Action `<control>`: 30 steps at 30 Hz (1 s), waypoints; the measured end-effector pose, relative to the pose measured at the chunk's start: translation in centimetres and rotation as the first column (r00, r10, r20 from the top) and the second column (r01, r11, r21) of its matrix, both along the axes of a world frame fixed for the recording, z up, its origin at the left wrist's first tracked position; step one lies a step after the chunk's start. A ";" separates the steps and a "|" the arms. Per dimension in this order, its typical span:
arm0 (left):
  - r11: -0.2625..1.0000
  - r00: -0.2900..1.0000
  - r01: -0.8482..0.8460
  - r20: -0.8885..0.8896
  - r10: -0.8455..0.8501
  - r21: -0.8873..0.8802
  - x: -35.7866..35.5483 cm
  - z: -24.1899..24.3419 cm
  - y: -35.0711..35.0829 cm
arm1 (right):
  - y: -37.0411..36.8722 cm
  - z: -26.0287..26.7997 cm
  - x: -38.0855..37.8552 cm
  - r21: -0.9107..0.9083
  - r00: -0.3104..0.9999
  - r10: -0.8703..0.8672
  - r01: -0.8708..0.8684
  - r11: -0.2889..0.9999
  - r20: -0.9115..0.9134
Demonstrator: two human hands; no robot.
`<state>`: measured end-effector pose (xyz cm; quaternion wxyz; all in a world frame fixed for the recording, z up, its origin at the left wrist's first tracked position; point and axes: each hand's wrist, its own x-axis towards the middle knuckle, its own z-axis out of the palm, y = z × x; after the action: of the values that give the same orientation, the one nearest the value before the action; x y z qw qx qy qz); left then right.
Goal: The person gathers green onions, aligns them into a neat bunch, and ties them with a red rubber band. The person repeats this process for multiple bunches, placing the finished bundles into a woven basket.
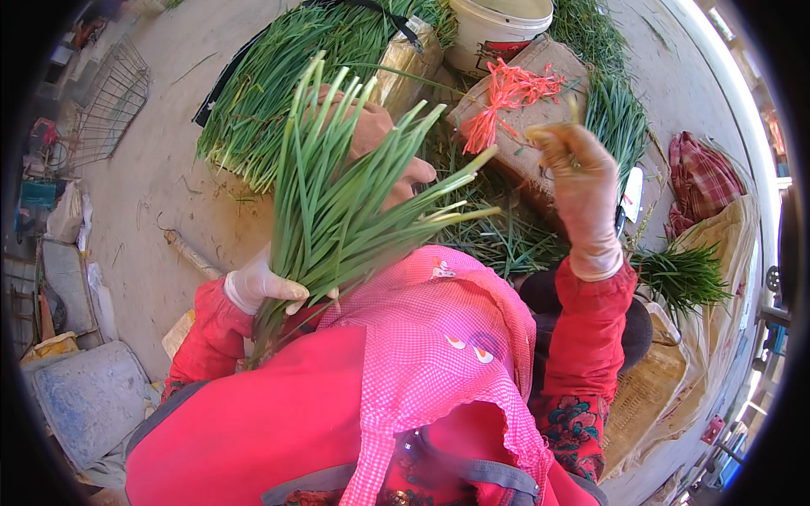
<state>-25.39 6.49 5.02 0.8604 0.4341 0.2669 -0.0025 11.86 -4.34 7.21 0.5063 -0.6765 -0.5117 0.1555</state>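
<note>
My left hand point(269, 288), in a thin pale glove, is closed round a bunch of long flat green leaves point(342, 209), probably garlic chives, with their pale stem ends fanned upward. My right hand point(576, 164), in a stained thin glove, is raised to the right of the bunch, fingers bent, with a small yellowish leaf or stem bit point(574, 109) at the fingers. Red plastic ties point(506, 95) lie on a brown cloth-covered block point(538, 69) just beyond that hand. A large heap of the same leaves point(253, 126) lies behind the bunch.
A white bucket point(500, 28) stands at the top. Loose leaf scraps point(500, 243) lie before me. A knife point(631, 193) lies right of my right hand. Further right are a checked cloth point(702, 180) and a small green bunch point(683, 275). At left are a wire basket point(114, 101) and a stick point(190, 253).
</note>
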 end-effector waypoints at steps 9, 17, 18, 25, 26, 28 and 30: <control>0.999 0.999 0.029 -0.015 -0.029 -0.016 0.0 0.3 0.1 | 1.1 0.3 -2.7 -0.214 0.865 0.255 -0.372 0.903 -0.432; 0.999 1.000 -0.019 -0.020 0.020 0.048 -0.7 0.5 0.1 | -0.3 -2.7 3.3 -0.230 0.965 -0.260 0.244 0.942 -0.042; 0.999 1.000 -0.021 -0.016 0.022 0.049 -0.9 0.5 0.1 | -0.9 -3.6 4.0 -0.339 0.890 -0.354 0.439 0.832 0.286; 0.954 0.981 -0.021 -0.178 0.077 0.301 0.0 0.3 -0.9 | -2.0 -3.2 -0.9 -0.355 0.908 -0.040 0.203 0.913 0.418; 0.934 0.949 0.077 -0.313 0.038 0.348 0.4 0.3 -1.0 | -1.3 -1.9 -2.6 -0.311 0.969 0.091 -0.016 0.950 0.228; 0.925 0.973 0.014 -0.217 0.074 0.379 1.0 0.0 -1.6 | 0.6 0.4 -6.0 -0.192 0.948 0.211 -0.167 0.967 0.239; 0.925 0.982 -0.021 -0.163 0.090 0.379 1.2 -0.1 -2.0 | 2.1 1.8 -8.4 -0.133 0.932 0.184 -0.149 0.980 0.313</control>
<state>-24.19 4.48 4.90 0.7338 0.5811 0.3502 0.0343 3.41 -2.20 8.99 0.3633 -0.6731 -0.6344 0.1119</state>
